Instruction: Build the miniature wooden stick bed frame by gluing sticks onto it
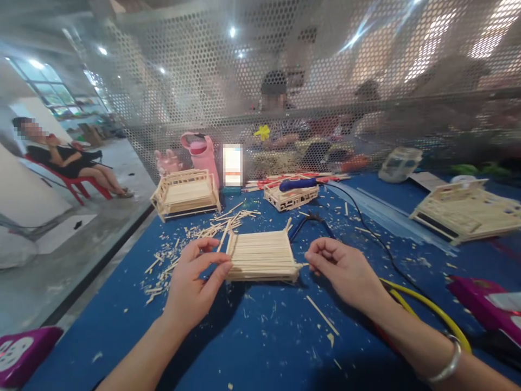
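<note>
A small panel of glued bamboo sticks (pixel 262 254) lies on the blue table (pixel 260 336) in front of me. My left hand (pixel 191 285) pinches its left edge between thumb and fingers. My right hand (pixel 345 269) pinches a thin stick that juts out from the panel's right edge. A silver bangle (pixel 448 365) is on my right wrist. Loose stick offcuts (pixel 195 239) are scattered to the left and behind the panel.
A finished stick bed (pixel 186 193) stands at the back left, another stick piece (pixel 291 196) with a blue tool (pixel 299 184) at back centre, a large one (pixel 468 210) at right. A pink bottle (pixel 202 153), black cable (pixel 366 228), yellow cable (pixel 427 307). Perforated screen (pixel 325 81) behind; people beyond and at left.
</note>
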The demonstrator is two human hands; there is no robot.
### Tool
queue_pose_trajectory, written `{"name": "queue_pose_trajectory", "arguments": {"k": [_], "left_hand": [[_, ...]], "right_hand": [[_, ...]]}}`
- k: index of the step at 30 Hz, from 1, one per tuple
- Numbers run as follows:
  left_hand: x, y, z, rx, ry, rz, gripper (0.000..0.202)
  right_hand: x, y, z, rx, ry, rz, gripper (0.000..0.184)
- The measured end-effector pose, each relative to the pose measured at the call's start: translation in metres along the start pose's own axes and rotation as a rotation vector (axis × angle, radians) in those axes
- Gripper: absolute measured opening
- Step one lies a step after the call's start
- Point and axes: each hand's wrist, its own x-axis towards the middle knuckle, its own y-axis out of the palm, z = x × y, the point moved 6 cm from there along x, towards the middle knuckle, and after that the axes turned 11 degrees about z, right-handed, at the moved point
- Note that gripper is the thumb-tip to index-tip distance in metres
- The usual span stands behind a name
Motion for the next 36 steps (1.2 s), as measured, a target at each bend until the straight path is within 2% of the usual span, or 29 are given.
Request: {"name": "queue_pose_trajectory", "arguments": {"k": [3,7,9,11,13,16,18,21,24,31,36], "left_hand": [[-0.003,-0.004,0.004,-0.104,-0.056,-0.053,0.016],[-0.01,-0.009,0.019,-0.367,-0.227,-0.148,0.024],[-0.013,-0.004,0.026,-0.489,-0.31,-0.085,0.025],[-0.015,0.003,0.027,-0.581,-0.334,0.008,0.024],[-0.016,0.007,0.024,-0.604,-0.308,0.067,0.025],[-0.016,0.009,0.02,-0.539,-0.259,0.092,0.024],[-0.016,0.012,0.02,-0.51,-0.252,0.099,0.021],[-0.017,0.014,0.023,-0.499,-0.248,0.094,0.02],[-0.017,0.013,0.025,-0.472,-0.234,0.08,0.02],[-0.015,0.01,0.02,-0.406,-0.196,0.079,0.014],[-0.014,0.01,0.018,-0.372,-0.159,0.073,0.012]], "right_hand": [[-0.002,-0.003,-0.002,-0.049,-0.018,-0.043,0.036],[-0.013,-0.009,0.005,-0.284,-0.161,-0.131,0.045],[-0.022,-0.016,0.015,-0.431,-0.263,-0.258,0.034],[-0.033,-0.016,0.031,-0.622,-0.399,-0.338,0.022],[-0.041,-0.003,0.053,-0.812,-0.585,-0.3,0.017],[-0.046,0.029,0.081,-0.962,-0.863,-0.121,0.013],[-0.042,0.051,0.093,-0.988,-0.941,-0.018,0.015],[-0.028,0.076,0.098,-1.036,-0.909,0.084,0.021],[-0.017,0.088,0.093,-1.081,-0.829,0.154,0.025],[-0.018,0.08,0.084,-0.989,-0.815,0.101,0.031],[-0.018,0.078,0.081,-1.01,-0.804,0.057,0.032]]}}
